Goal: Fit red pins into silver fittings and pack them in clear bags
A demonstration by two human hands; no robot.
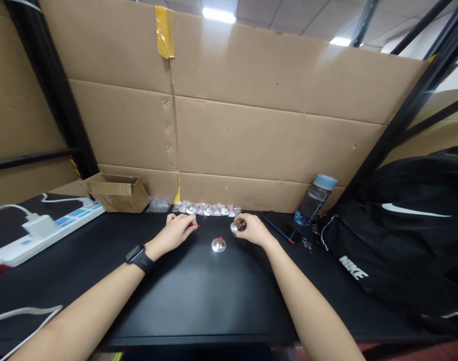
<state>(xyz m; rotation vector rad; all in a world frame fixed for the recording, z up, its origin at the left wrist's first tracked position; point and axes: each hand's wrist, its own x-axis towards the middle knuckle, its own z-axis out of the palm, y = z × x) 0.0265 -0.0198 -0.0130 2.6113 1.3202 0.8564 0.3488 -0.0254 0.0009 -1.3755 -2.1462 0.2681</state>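
My left hand [179,229] is closed in a pinch, with a small red tip [198,226] showing at its fingertips. My right hand [251,229] grips a shiny round disc [235,228] by its edge, tilted just above or on the black table; I cannot tell which. Between and slightly nearer than both hands, a similar shiny disc [218,245] lies flat on the table with a small red piece standing at its centre. Behind the hands runs a row of several shiny discs in clear plastic wrapping [207,209], some with red pieces visible.
A small open cardboard box [118,195] and crumpled clear plastic [159,204] stand back left, near a white power strip [48,235]. Right are a pen [277,229], keys [307,244], a water bottle [314,200] and a black backpack [405,225]. A cardboard wall [251,145] closes the back.
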